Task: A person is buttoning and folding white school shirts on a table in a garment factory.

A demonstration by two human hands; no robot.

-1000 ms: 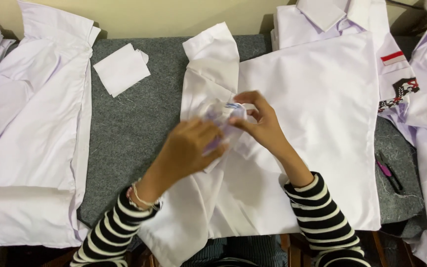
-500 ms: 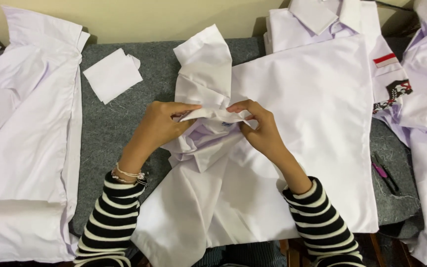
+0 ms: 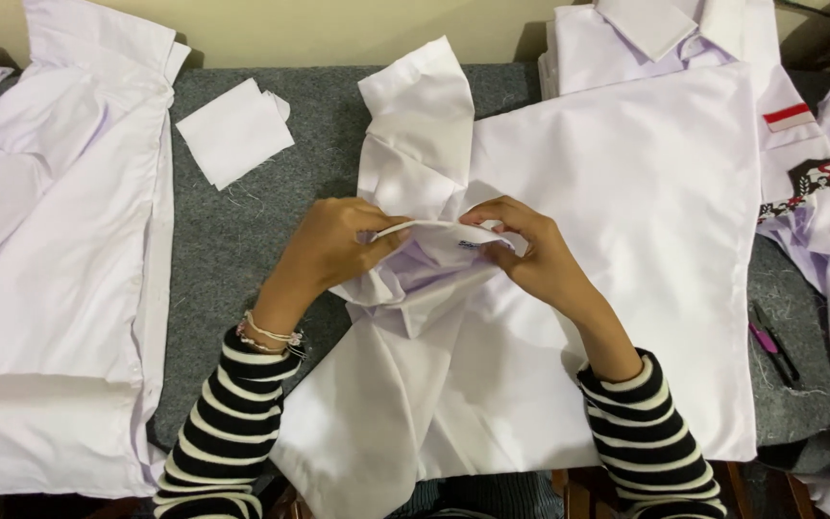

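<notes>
Centre of the frame: the left hand (image 3: 333, 245) and right hand (image 3: 530, 255) are both pinching the white shirt's (image 3: 626, 240) bunched collar edge, stretching it taut between them, apparently to straighten that seam over the grey table (image 3: 232, 240).

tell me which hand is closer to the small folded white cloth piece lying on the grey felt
Left. The left hand grips the bunched white shirt just right of and below the folded cloth piece. The right hand is farther right, across the shirt.
</notes>
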